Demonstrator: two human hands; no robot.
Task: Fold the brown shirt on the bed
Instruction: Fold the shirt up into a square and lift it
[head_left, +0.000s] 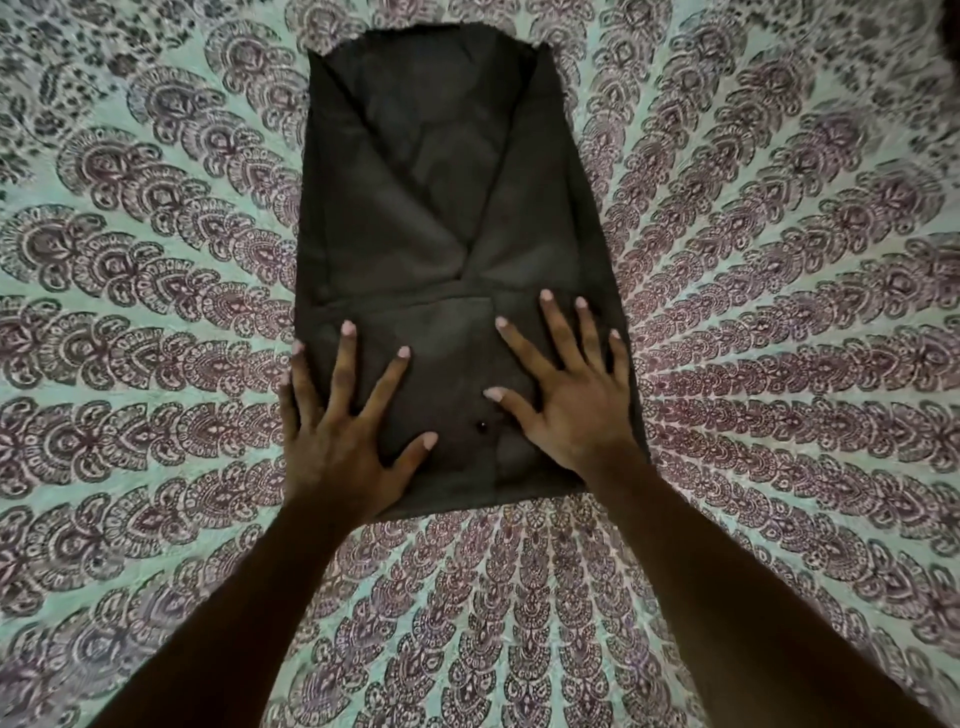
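Observation:
The brown shirt (436, 208) lies flat on the bed as a long narrow strip, its sides and sleeves folded inward and crossing in a V at the middle. A small dark button (481, 427) shows near its near end. My left hand (343, 431) presses flat on the shirt's near left part, fingers spread, the outer fingers over the shirt's left edge. On the near right part my right hand (566, 395) lies flat too, fingers spread. Neither hand grips the cloth.
The bed is covered by a pale green sheet (156, 312) with a dark purple radiating mandala print. The sheet stretches out on all sides of the shirt. A dark shape sits at the top right corner (948, 26).

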